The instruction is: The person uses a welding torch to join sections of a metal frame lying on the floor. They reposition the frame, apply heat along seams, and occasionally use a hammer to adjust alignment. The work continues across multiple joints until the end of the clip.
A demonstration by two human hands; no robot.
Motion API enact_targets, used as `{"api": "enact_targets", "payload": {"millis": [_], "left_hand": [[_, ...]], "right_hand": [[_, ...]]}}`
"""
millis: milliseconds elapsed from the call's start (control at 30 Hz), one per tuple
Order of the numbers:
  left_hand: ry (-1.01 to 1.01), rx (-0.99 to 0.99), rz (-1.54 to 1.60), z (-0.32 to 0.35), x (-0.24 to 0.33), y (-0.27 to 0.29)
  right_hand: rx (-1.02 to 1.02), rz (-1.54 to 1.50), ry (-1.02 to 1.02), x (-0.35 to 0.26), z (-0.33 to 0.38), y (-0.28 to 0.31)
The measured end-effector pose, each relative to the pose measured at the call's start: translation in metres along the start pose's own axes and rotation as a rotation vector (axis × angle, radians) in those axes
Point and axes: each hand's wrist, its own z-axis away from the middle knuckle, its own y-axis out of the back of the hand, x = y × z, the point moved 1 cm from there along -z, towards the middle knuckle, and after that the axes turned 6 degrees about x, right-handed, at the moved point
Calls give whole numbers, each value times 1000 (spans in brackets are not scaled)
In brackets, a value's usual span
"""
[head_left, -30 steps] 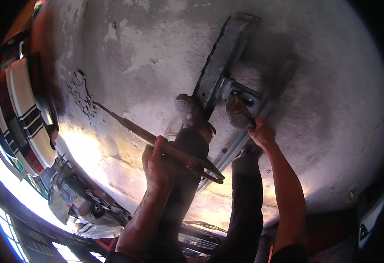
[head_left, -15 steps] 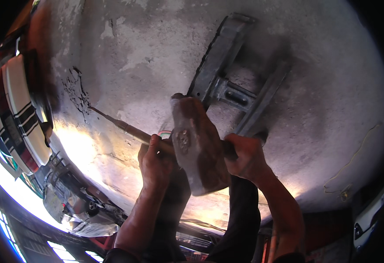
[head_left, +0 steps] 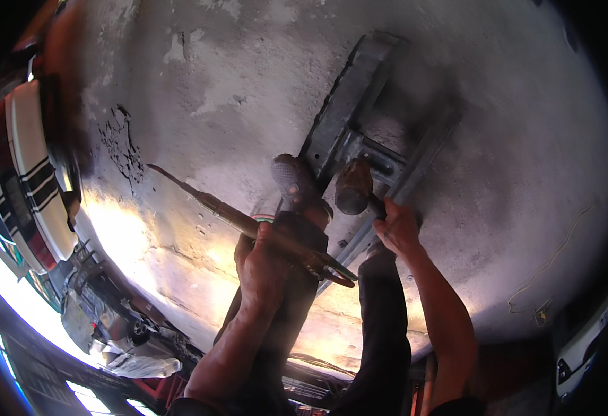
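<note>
A dark H-shaped metal frame (head_left: 342, 107) lies on the floor, two long channels joined by a short cross-piece. My right hand (head_left: 397, 229) is closed round the handle of a heavy hammer (head_left: 354, 188); its head hangs over the frame beside the cross-piece. My left hand (head_left: 261, 267) grips a long tapered brass-coloured tool (head_left: 224, 210), its thin tip pointing left and away from the frame. Green and reddish lines show at the tool's rear end. My left shoe (head_left: 296, 182) is at the frame's left channel; whether it presses on it I cannot tell.
The rough concrete floor (head_left: 235, 104) has a dark crumbled patch (head_left: 120, 145) at the left. A striped white vehicle (head_left: 37, 170) stands at the far left, another white one (head_left: 585, 347) at the lower right. A thin yellowish cord (head_left: 550, 267) lies on the right.
The hammer has dropped away from me toward the frame, uncovering my shoe and the tool's rear. My right hand moved slightly forward and right; my left hand shifted a little right.
</note>
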Motion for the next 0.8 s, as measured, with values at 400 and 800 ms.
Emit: {"api": "enact_targets", "payload": {"millis": [400,800], "left_hand": [[51,65,-25,14,2,-19],[24,79,-83,0,-8,5]], "right_hand": [[94,-59,106,25,-43,-18],[-22,-122,50,-49,51,34]]}}
